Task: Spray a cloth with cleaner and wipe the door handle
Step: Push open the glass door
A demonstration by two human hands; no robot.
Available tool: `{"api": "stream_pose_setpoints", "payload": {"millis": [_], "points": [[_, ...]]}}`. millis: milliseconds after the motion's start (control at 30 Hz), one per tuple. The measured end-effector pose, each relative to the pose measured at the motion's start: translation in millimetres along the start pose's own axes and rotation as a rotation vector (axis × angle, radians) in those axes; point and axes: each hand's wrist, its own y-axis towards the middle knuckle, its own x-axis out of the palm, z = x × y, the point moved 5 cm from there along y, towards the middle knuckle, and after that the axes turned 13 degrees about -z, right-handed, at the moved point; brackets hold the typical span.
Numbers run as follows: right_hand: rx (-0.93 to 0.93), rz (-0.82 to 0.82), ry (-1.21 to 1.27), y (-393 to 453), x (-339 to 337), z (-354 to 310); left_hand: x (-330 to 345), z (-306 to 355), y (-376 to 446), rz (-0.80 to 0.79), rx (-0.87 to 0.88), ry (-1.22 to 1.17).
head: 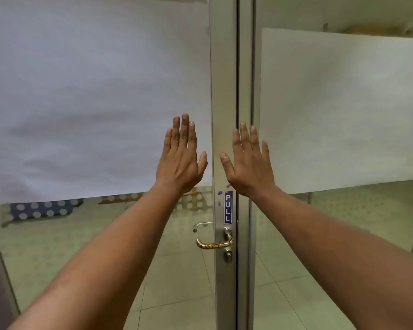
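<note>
Brass-toned lever door handle (212,244) sat low on the aluminium door stile (221,139), lower centre of the view, lever pointing left and curving back toward the glass; round lock cylinder (228,255) sat just below it on the same plate; a second, silver handle (202,225) showed through the glass just above and left, on the far side; blue PULL sign (228,207) ran vertically on the stile just above the handle, with a few small purple marks (220,193) beside it; both hands were raised well above the handle, neither touching it; left hand (180,160) was up in front of the frosted film (93,103) of the left pane, back toward the camera, fingers straight and close together, thumb out to the right, gripping nothing; right hand (249,163) was up over the gap between the stile and the neighbouring frame (246,67), fingers straight and slightly spread, thumb out to the left, also gripping nothing; could not tell whether either palm touched the glass; bare forearms ran in from the bottom corners; right glass panel (343,103) carried its own frosted band; clear glass below the frosting showed pale floor tiles (188,294) and a dark dotted item (43,208) at left.
</note>
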Motion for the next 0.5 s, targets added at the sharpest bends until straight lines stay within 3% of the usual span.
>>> {"api": "stream_pose_setpoints", "payload": {"millis": [500], "points": [[-0.020,-0.106,0.084,-109,-40,15,-24,73,-93,-0.200,-0.028,0.020]]}}
